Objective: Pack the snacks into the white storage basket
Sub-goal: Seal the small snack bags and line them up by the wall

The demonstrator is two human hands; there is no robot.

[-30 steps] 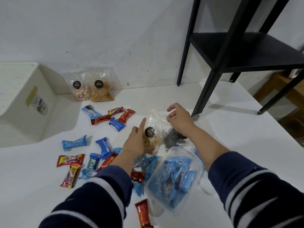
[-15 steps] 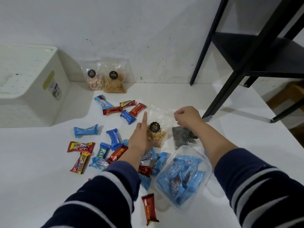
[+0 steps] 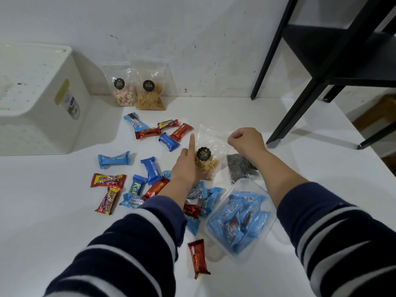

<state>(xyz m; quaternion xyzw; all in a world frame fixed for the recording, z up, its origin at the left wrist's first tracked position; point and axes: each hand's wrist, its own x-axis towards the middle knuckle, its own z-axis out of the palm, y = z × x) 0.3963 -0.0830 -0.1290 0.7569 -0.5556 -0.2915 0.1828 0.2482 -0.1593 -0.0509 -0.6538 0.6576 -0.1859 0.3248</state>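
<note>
- Gripping the nut bag on the table: left hand at its side, forefinger extended; right hand fisted on its film corner.
- Bag judged light, crinkly, slippery; best held by the top.
- White storage basket sat well apart, far left.

A home room, likely: scuffed white wall, white table, black metal shelf.

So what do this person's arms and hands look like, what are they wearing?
Both arms wear long sleeves in dark navy with broad white stripes running across them: the left sleeve and the right sleeve. Both are pushed up, so the forearms are bare. The left hand and right hand are bare too: no gloves, and no rings, watch or bracelets that I can see.
</note>
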